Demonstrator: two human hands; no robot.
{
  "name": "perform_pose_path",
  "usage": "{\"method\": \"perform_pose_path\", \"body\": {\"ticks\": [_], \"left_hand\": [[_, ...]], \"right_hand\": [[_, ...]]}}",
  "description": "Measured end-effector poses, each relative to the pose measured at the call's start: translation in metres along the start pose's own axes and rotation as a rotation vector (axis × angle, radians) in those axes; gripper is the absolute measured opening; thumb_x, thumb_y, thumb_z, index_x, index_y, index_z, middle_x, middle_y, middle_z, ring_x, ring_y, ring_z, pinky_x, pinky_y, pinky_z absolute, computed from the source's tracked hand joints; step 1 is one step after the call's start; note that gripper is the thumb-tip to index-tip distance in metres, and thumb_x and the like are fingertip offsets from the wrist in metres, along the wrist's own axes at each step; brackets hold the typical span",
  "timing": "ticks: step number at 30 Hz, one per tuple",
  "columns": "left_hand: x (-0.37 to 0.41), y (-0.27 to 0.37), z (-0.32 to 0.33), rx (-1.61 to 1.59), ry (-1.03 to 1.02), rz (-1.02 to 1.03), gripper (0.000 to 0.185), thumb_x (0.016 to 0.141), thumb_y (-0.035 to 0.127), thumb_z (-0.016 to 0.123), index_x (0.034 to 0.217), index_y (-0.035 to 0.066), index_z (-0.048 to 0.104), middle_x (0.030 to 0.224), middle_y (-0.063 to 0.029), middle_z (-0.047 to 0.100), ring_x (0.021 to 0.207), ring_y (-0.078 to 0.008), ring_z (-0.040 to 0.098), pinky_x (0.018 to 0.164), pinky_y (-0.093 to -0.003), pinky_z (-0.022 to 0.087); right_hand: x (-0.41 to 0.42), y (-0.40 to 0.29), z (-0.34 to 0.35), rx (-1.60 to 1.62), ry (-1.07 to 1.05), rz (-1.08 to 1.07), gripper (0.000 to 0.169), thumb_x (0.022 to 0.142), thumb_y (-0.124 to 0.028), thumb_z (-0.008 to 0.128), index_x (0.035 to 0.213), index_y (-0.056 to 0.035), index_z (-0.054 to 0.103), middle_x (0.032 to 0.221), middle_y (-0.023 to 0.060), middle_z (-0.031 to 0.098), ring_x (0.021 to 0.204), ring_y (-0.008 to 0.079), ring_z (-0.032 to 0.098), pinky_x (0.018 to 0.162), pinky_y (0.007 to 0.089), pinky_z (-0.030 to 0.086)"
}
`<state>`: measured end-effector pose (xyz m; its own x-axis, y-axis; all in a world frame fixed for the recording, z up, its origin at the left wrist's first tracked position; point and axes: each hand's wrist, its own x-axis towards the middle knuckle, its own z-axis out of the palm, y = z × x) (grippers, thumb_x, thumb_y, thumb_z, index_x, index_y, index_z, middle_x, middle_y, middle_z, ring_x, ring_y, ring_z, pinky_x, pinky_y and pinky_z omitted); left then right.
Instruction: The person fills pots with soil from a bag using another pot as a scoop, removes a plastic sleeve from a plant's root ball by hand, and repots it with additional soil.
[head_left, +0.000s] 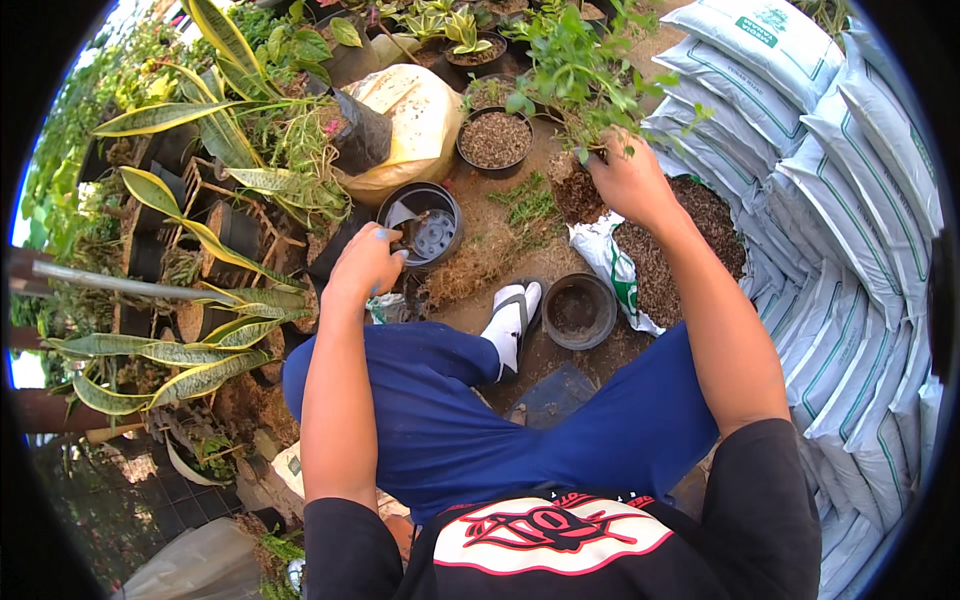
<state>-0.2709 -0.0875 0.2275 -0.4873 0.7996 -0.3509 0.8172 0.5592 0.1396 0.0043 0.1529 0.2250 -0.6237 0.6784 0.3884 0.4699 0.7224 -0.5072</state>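
My right hand (626, 176) grips the stem base of a leafy green plant (577, 67), whose dark root ball (577, 196) hangs below the fingers, beside an opened white bag of dark planting mix (705, 232). My left hand (371, 259) is at the near left rim of a black plastic pot (441, 232) with holes in its bottom. Between its fingers and the pot is a small dark piece, too unclear to name. Another black pot (579, 311), with a little soil on its bottom, stands by my foot.
Stacked white bags (832, 300) rise on the right. Snake plants (202, 375) in black pots reach in from the left. Ahead are a filled yellowish sack (412, 112) and a pot of brown mix (496, 140). Pulled weeds (529, 201) lie on the ground.
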Motion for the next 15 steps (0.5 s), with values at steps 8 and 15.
{"method": "perform_pose_path", "body": {"ticks": [8,15], "left_hand": [[-0.011,-0.053,0.011,-0.104,-0.139,-0.163,0.046,0.093,0.02,0.065,0.137,0.007,0.061,0.127,-0.0258,0.065,0.121,-0.0376,0.062,0.105,-0.0415,0.048],[0.012,0.014,-0.01,-0.144,0.101,0.144,0.044,0.094,0.015,0.062,0.136,0.004,0.06,0.134,-0.0211,0.059,0.131,-0.0352,0.053,0.112,-0.0418,0.041]], "right_hand": [[0.012,-0.055,0.024,0.077,-0.215,0.102,0.034,0.091,-0.026,0.07,0.097,0.0059,0.062,0.093,0.031,0.066,0.093,0.0476,0.064,0.081,0.051,0.05],[0.019,-0.02,0.045,0.079,-0.142,0.06,0.031,0.091,-0.024,0.069,0.103,0.0052,0.067,0.09,0.0314,0.067,0.091,0.0479,0.065,0.08,0.0519,0.052]]}}
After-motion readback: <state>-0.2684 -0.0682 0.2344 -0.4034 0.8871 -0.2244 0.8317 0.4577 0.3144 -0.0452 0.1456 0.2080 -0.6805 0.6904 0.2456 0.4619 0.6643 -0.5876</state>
